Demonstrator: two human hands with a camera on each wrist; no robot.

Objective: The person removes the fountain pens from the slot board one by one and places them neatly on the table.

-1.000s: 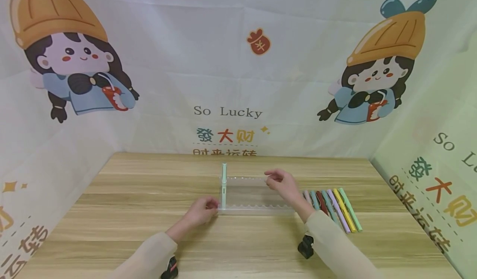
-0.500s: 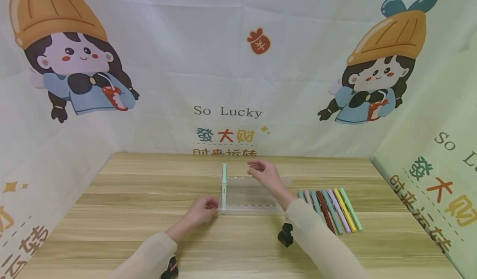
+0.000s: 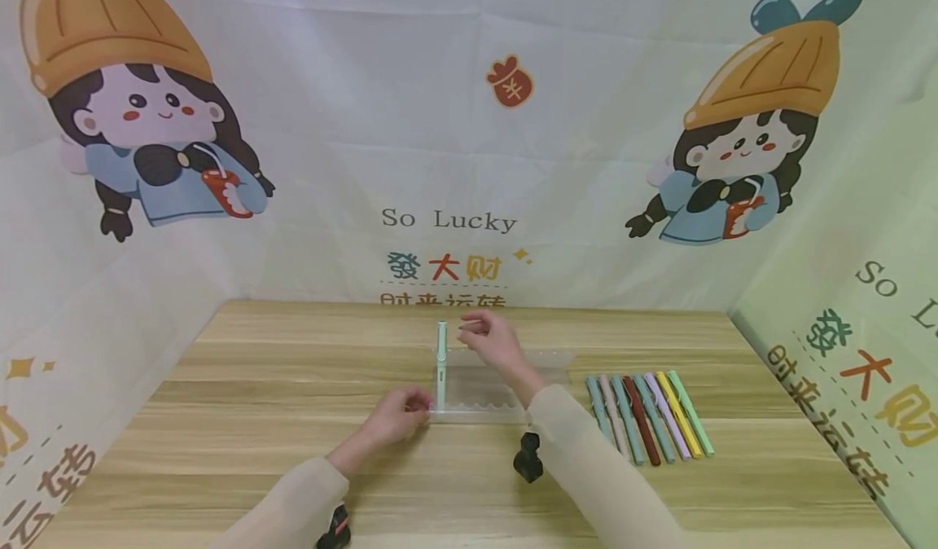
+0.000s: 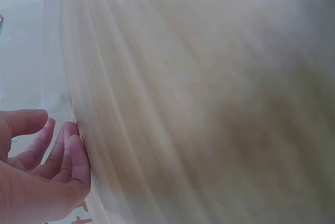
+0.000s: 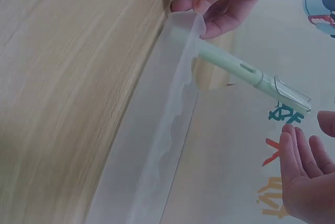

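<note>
A clear plastic pen stand [image 3: 476, 415] with scalloped edges sits mid-table. One pale mint pen [image 3: 441, 376] leans upright in its leftmost slot, clip end up, as the right wrist view also shows the pen [image 5: 230, 66]. My left hand [image 3: 399, 415] holds the stand's left end between thumb and fingers; the left wrist view has this hand [image 4: 44, 182] low on the left. Above the stand's back edge, my right hand [image 3: 494, 344] hovers just right of the pen's top. Its fingers [image 5: 299, 156] are loosely bent, apart from the pen, with nothing between them.
On the table right of the stand, several pens lie side by side: blue-grey, pinkish, a dark red pen [image 3: 642, 420], a lilac pen, a yellow pen [image 3: 678, 415] and a green pen [image 3: 690, 413]. A printed cloth [image 3: 469, 166] surrounds the wooden table [image 3: 242, 402].
My right hand has moved left along the stand toward the mint pen's top, uncovering more of the pens on the right. The left hand and the stand have stayed put.
</note>
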